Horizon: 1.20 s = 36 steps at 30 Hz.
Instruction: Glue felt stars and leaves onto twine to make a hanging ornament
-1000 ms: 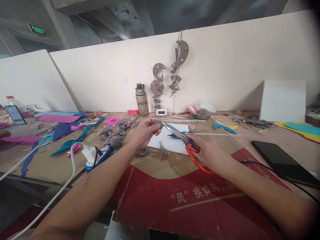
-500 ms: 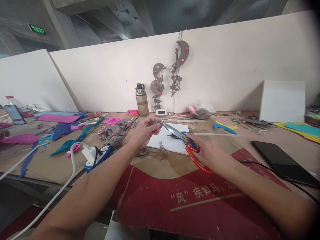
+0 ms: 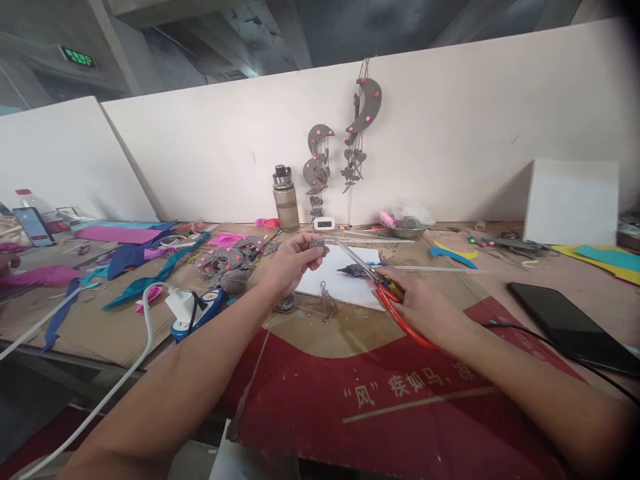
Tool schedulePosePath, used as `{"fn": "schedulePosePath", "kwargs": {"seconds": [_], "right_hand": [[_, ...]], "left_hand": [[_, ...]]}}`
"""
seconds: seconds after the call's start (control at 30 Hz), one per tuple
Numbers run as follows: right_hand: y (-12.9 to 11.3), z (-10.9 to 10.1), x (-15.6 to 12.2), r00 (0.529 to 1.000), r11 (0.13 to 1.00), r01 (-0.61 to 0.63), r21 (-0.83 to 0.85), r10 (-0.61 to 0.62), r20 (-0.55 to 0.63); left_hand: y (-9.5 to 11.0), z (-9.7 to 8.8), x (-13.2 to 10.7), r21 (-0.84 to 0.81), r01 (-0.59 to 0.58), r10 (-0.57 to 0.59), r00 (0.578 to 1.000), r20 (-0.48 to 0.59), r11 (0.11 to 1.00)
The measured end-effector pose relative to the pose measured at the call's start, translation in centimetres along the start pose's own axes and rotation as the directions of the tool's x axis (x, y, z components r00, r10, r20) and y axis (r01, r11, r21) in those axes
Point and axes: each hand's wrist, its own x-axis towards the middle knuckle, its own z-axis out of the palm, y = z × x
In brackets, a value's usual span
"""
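Observation:
Between the thumb and fingers of my left hand (image 3: 295, 263) is a small grey felt piece (image 3: 319, 247). My right hand (image 3: 423, 300) grips scissors (image 3: 403, 321) by their red handles, fingers wrapped round them. The blades point up and left toward the felt piece, with a small gap between tip and felt. Beneath them lies a white sheet (image 3: 320, 279) with a dark glue-gun-like tool (image 3: 353, 270) on it, partly hidden by the scissors. A strand of grey cord (image 3: 327, 303) and a coil of it (image 3: 286, 303) sit below my left hand.
Grey moon ornaments (image 3: 370, 107) hang on the white board. A bottle (image 3: 286, 200), small clock (image 3: 324, 224) and bowl (image 3: 407, 233) stand behind. Left are felt pieces (image 3: 233, 260) and a power strip (image 3: 210, 310); right, a phone (image 3: 565, 323). Another person's hand (image 3: 7, 263) shows at the left edge.
The scissors have drawn back slightly right from the felt piece, where their tips were touching or close to it. My left hand keeps holding the piece in nearly the same place.

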Motion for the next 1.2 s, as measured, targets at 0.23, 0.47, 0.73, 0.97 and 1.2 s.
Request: {"fn": "schedulePosePath", "kwargs": {"seconds": [0.23, 0.47, 0.73, 0.97, 1.2], "right_hand": [[0.38, 0.29, -0.21, 0.999, 0.996, 0.042, -0.079, -0.043, -0.018], [0.59, 0.67, -0.34, 0.998, 0.992, 0.059, -0.109, -0.062, -0.02], [0.08, 0.37, -0.38, 0.999, 0.994, 0.051, -0.097, -0.051, -0.005], [0.01, 0.53, -0.48, 0.997, 0.991, 0.064, -0.116, -0.067, -0.024], [0.02, 0.43, -0.43, 0.999, 0.995, 0.043, -0.094, -0.045, -0.015]], "left_hand": [[-0.01, 0.07, 0.02, -0.09, 0.027, -0.024, 0.999, 0.025, 0.996], [-0.38, 0.02, 0.11, -0.081, 0.004, 0.001, 0.998, 0.061, 0.997], [-0.39, 0.07, 0.04, -0.06, 0.012, -0.007, 0.996, 0.089, 0.998], [-0.31, 0.19, -0.01, -0.015, 0.007, -0.006, 0.997, 0.078, 1.0], [-0.49, 0.14, -0.02, 0.027, -0.004, 0.002, 0.998, 0.061, 1.0]]}}
